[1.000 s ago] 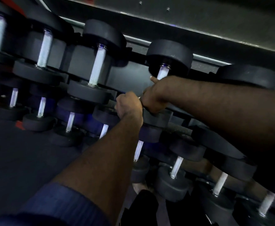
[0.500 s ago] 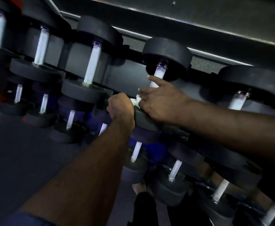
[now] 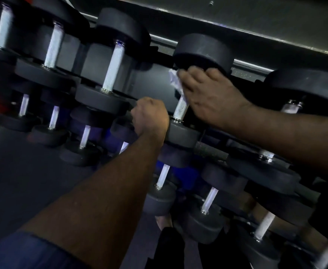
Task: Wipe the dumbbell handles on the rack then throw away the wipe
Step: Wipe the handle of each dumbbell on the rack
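We're mid-wipe: right hand (image 3: 211, 96) clamps wipe (image 3: 174, 81) round handle (image 3: 180, 109), at 1 o'clock from left hand (image 3: 149, 115), which is fisted, hold unclear. Other handles' status unknown; binning pending.

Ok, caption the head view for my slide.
Right hand presses a white wipe on a dumbbell handle; left hand fisted nearby.

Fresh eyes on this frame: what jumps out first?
The right hand at upper centre, wrapping a crumpled white wipe round the knurled silver steel handle of a top-row dumbbell. Below-left of it, the left hand is a closed fist; what it holds is hidden. Rows of black round-headed dumbbells with bright handles fill the rest.
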Action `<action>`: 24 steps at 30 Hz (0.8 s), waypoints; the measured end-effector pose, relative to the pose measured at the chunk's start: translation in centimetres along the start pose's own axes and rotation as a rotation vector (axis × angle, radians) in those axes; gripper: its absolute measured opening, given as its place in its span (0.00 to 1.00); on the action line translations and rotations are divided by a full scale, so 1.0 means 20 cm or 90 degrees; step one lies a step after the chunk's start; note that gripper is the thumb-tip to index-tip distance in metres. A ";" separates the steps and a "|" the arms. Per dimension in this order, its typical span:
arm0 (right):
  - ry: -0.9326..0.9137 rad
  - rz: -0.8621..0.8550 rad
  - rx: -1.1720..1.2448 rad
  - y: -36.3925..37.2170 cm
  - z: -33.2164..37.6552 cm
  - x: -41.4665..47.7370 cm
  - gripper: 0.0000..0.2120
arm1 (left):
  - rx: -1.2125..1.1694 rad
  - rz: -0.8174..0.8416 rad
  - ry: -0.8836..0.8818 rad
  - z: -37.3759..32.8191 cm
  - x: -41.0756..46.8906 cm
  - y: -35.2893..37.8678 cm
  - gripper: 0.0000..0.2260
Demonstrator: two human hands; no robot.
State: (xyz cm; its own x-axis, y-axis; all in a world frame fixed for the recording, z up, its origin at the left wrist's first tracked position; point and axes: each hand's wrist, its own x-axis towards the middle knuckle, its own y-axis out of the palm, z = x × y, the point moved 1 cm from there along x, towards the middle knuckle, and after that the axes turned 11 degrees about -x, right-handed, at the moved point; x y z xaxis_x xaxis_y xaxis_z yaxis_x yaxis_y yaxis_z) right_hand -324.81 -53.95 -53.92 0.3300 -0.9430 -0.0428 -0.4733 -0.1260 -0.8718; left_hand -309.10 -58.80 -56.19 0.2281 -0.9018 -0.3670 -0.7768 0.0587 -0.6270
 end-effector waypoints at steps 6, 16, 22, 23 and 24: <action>-0.080 0.003 0.191 0.02 0.04 0.00 0.15 | -0.008 0.023 0.035 -0.01 -0.04 -0.02 0.18; -0.033 -0.023 0.464 0.14 0.13 -0.02 0.15 | -0.020 0.039 0.042 -0.02 -0.04 -0.04 0.17; 0.703 -0.157 0.888 0.20 0.18 -0.03 0.10 | -0.029 0.047 0.040 -0.03 -0.04 -0.05 0.17; 0.778 -0.093 1.053 0.19 0.24 -0.04 0.07 | -0.034 0.049 0.037 -0.02 -0.04 -0.05 0.16; 0.799 -0.017 1.173 0.16 0.30 -0.06 0.06 | -0.041 0.051 0.033 -0.02 -0.04 -0.05 0.16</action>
State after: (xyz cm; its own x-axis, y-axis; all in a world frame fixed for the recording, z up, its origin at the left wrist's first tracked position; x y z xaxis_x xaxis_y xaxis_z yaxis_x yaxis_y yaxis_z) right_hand -321.75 -51.44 -59.63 -0.5659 -0.6960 -0.4420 0.8233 -0.5059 -0.2575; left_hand -308.78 -58.38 -55.07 0.1342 -0.9162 -0.3775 -0.8280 0.1056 -0.5507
